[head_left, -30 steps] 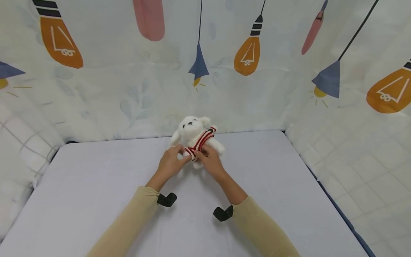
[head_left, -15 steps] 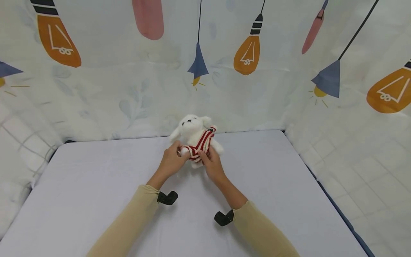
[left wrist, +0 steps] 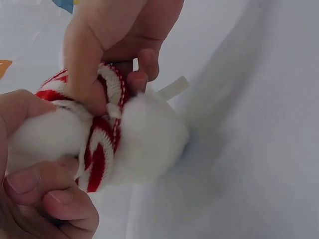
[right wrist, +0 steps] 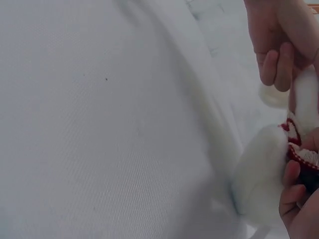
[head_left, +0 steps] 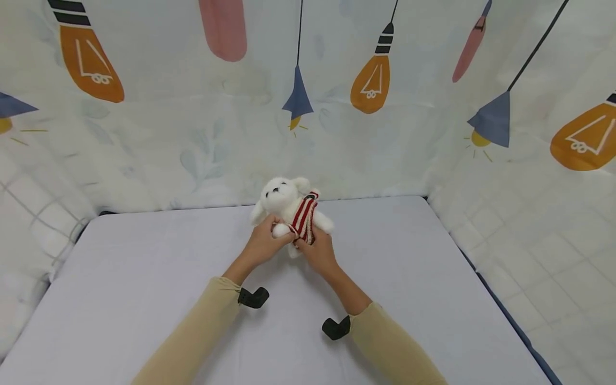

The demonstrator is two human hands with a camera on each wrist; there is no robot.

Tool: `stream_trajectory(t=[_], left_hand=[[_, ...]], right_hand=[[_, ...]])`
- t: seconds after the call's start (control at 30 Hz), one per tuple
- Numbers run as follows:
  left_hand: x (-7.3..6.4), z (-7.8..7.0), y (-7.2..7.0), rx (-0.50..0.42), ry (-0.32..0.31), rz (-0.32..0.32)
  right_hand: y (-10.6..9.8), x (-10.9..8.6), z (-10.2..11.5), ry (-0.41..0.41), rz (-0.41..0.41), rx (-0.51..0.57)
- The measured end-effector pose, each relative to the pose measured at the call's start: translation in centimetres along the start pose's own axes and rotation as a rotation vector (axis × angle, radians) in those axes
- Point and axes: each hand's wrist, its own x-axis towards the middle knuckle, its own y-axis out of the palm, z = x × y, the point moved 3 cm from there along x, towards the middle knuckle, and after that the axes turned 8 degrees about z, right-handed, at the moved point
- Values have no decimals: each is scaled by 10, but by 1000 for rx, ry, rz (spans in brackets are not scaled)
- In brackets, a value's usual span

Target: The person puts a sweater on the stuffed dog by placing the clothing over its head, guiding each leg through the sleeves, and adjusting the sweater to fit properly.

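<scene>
A white plush dog (head_left: 279, 195) leans back on the table near the far wall, its face tipped up. It wears a red-and-white striped knitted garment (head_left: 304, 220). My left hand (head_left: 263, 239) is around one of the dog's limbs, thumb at the garment's edge, as the left wrist view shows. With thumb and fingers my right hand (head_left: 318, 251) pinches the garment's lower hem (left wrist: 110, 107) beside it. In the left wrist view a small white tag (left wrist: 173, 88) sticks out behind the dog. The right hand's fingers (right wrist: 291, 191) partly hide the hem in the right wrist view.
A white cloth covers the table (head_left: 394, 267). Behind it hangs a pale curtain (head_left: 231, 133) printed with lamps and bulbs, with similar sheets at both sides. Each sleeve cuff bears a black wrist device, one by the left wrist (head_left: 253, 298), one by the right.
The dog has shifted slightly left and toward me, its head turning left. The garment now lies lower and straighter over its body. My right hand has regripped the hem.
</scene>
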Motion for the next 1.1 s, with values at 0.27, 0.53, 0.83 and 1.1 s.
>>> stream_trajectory(t=[0.27,0.53,0.83,1.1], left_hand=[[-6,-6,-8,88,79,-33],[-10,-3,-10,87,88,8],[-8,2,-14,114,82,-88],[-9,18,-17,113,55,-132]], right_hand=[[-4,1,-4,32,-78,-54],[-12,-3,-9,94,10,-22],[-45,2,-23,125,252,-42],[-66,8,-14,88,118,-22]])
